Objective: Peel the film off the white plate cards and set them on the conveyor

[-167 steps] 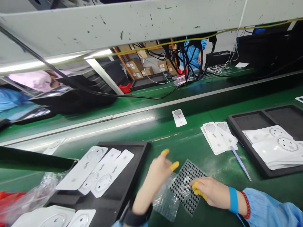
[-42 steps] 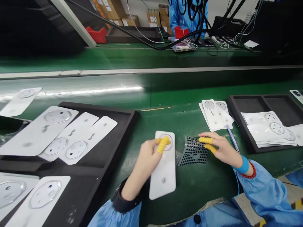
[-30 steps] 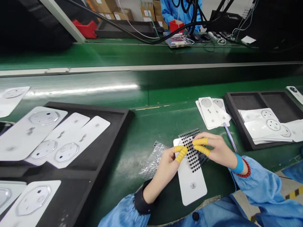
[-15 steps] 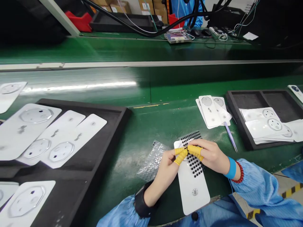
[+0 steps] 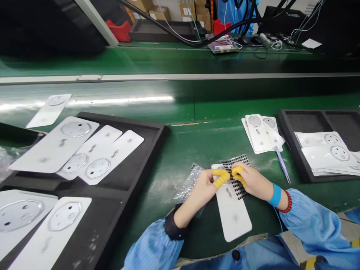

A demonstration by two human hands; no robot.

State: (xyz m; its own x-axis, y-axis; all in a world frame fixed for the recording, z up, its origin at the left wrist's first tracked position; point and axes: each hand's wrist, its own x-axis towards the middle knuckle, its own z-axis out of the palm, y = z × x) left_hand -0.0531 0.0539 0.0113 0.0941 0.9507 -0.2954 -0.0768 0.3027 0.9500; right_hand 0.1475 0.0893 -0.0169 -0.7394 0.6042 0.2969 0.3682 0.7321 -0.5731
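Observation:
My left hand (image 5: 200, 193) and my right hand (image 5: 251, 182) meet over a black dotted sheet (image 5: 237, 176), yellow cots on their fingertips. Both pinch at the sheet, though the fingers hide exactly what they grip. The sheet lies across the far end of a white plastic panel (image 5: 233, 217), which rests flat on the green bench (image 5: 168, 150). Crumpled clear bubble wrap (image 5: 189, 184) lies just left of my left hand, touching it.
Black foam trays (image 5: 140, 150) (image 5: 289, 127) holding white panels stand left and right. A stack of panels (image 5: 260, 133) and pale purple tweezers (image 5: 282, 167) lie near my right hand. A person in blue (image 5: 237, 11) stands beyond a second bench with cables.
The white panel has gone from my left hand's grip to lying on the bench under the dotted sheet. Both hands have come together on the sheet, and the bubble wrap now shows beside them.

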